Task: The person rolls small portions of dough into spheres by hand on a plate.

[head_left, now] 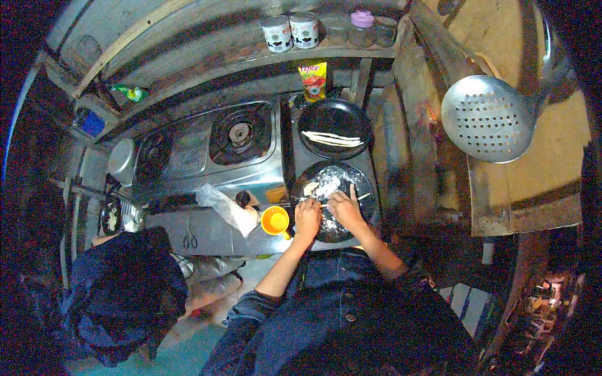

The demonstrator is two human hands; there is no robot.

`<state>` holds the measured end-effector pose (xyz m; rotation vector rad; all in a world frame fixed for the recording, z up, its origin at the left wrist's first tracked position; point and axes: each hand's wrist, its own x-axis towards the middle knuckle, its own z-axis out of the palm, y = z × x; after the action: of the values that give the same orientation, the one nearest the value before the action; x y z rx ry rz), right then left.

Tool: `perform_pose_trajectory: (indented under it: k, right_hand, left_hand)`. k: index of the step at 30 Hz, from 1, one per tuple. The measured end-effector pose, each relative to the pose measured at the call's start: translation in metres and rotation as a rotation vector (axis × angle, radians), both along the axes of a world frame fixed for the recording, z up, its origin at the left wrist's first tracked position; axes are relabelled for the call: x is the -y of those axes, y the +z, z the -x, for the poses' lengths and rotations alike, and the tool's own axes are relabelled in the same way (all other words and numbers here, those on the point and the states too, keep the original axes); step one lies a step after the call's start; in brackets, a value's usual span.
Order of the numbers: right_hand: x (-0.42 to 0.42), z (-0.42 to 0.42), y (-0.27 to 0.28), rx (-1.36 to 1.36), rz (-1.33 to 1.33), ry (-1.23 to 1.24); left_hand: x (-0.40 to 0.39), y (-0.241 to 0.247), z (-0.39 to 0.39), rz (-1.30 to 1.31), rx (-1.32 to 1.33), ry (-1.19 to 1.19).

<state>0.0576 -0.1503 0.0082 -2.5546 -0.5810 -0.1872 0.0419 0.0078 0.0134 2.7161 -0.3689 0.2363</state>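
Observation:
A black round plate [362, 178] dusted with white flour lies in front of me, with a thin dough strip [364, 196] across it. My left hand [308, 218] rests at the plate's left side, its curled fingers on the strip's near end. My right hand [346, 210] lies over the strip's middle, index finger stretched out; its fingertips hide their hold. The strip's tip shows beyond it. A small dough lump [310, 188] sits on the flour by my left hand. Farther back, a second black plate [331, 117] bears several long dough strips [333, 139].
Left of the plate stand a yellow mug [275, 221] and a clear plastic bag of white powder [247, 223]. Scissors [190, 237] lie farther left. Behind is a gas stove [188, 150]. Another person [124, 291] is at left. A perforated skimmer [489, 120] hangs at right.

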Motion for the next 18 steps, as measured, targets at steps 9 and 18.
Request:
perform_pose_trajectory:
  k: [9,18]
  right_hand:
    - [-0.015,0.011,0.006,0.04,0.053,-0.036]
    - [-0.028,0.051,-0.002,-0.089,0.297,-0.023]
  left_hand:
    - [0.004,0.005,0.01,-0.041,0.007,-0.025]
    - [0.006,-0.009,0.04,-0.245,-0.222,-0.042]
